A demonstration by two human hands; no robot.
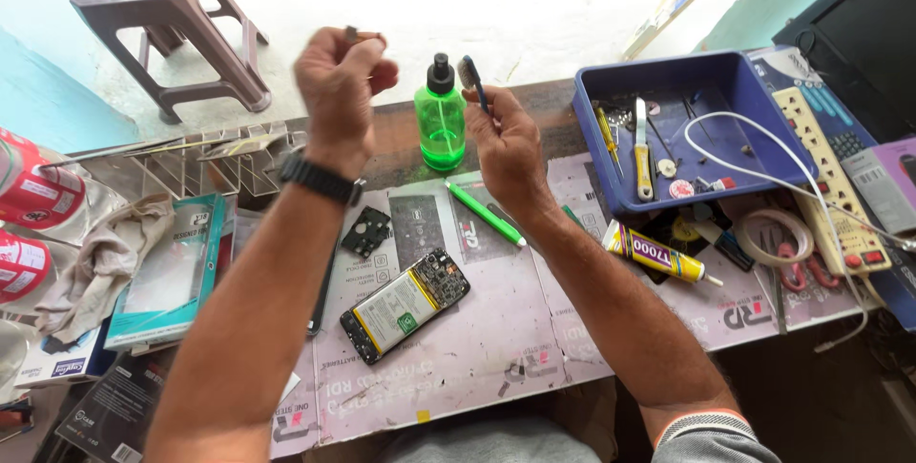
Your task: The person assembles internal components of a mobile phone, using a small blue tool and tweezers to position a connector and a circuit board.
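Holding a small dark part (pixel 351 36) pinched in the raised left hand (pixel 339 82), the person grips a toothbrush (pixel 471 77) upright in the closed right hand (pixel 506 144), bristles up and level with the part, just right of it, above the opened phone (pixel 405 305).

teal box (pixel 172 267) left | yellow glue tube (pixel 658 253) right
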